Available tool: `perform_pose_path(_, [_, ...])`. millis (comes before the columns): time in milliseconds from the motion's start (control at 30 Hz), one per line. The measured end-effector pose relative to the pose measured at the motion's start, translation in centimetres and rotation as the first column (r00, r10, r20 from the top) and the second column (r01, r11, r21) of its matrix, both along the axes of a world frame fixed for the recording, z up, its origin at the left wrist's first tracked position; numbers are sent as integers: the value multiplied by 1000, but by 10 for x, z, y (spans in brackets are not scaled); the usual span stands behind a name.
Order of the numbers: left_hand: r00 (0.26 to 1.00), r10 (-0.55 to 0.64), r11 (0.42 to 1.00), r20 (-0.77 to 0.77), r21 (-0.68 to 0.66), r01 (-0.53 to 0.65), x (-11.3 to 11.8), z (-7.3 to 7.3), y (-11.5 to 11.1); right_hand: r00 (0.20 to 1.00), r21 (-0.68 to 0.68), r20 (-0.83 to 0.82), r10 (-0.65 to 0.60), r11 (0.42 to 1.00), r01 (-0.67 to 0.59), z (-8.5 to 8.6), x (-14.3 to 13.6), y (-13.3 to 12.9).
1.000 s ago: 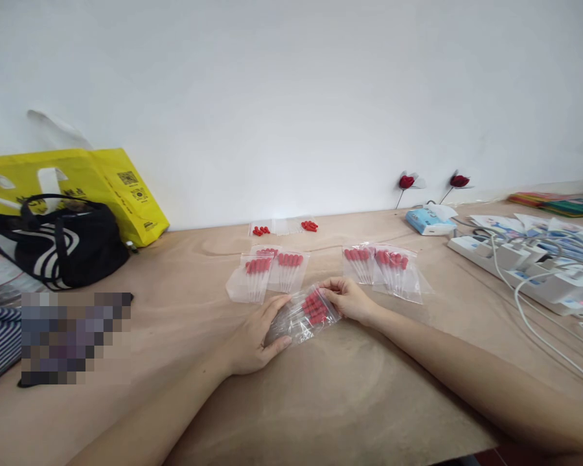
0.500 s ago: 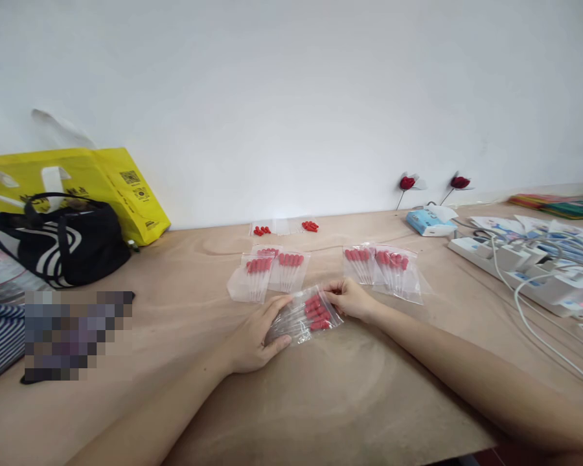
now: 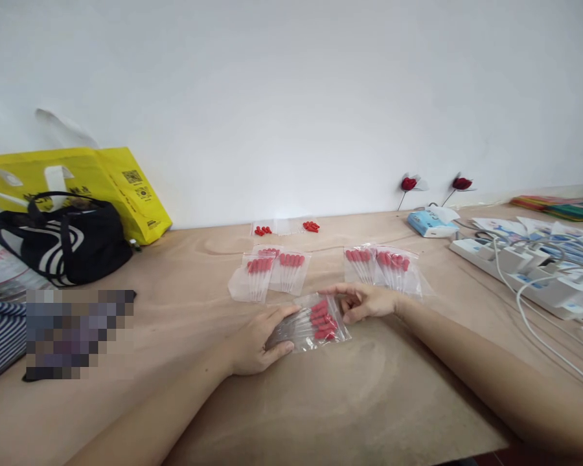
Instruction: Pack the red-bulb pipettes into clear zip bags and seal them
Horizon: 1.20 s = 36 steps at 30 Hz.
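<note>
A clear zip bag (image 3: 304, 330) lies on the table in front of me, holding several thin clear stems with red bulb-like ends (image 3: 323, 320) that look like droppers. My left hand (image 3: 260, 340) grips its left end, fingers along the upper edge and thumb at the lower one. Just off the bag's right edge is my right hand (image 3: 369, 302), its index finger stretched out and the other fingers partly curled, with nothing seen in it. Behind are similar filled bags, a left group (image 3: 291, 275) and a right group (image 3: 393, 268).
Small flat bags with red pieces (image 3: 311, 226) lie by the wall. A yellow bag (image 3: 140, 194) and a black bag (image 3: 97, 246) stand left. On the right are a tissue pack (image 3: 432, 223), a power strip with cables (image 3: 476, 255) and two red artificial roses (image 3: 409, 184).
My right hand has let go of the bag's right edge and moved slightly right, its index finger now extended. The bag sits a little lower and further right, still under my left hand.
</note>
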<state>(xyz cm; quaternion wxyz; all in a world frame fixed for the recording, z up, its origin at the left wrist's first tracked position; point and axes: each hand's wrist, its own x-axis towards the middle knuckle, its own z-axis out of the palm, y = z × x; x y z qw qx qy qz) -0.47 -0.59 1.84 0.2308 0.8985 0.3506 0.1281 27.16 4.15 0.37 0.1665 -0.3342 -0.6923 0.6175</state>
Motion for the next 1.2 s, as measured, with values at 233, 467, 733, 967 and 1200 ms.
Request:
perform_pose_path(233, [1000,21,1000,-14,-10,-21,2,3,-1,996,124,58,-72,990,64,-2,-2,1])
perform_pose_path(467, [1000,20,1000,-12,5,-19,2,3,-1,985,146,28,-169,976,163,-6,-10,1])
perform_pose_path(733, [1000,20,1000,-17,16,-20,3,4,0,967,237,28,-254,941,240,-10,-12,2])
perform_pose_path(967, [1000,12,1000,-5,25,-12,3,3,1,993,216,46,-111,971,98,-7,-8,6])
perform_pose_path(1200, [1000,2,1000,-2,22,-2,2,3,0,983,211,50,-178,964,164,0,-13,0])
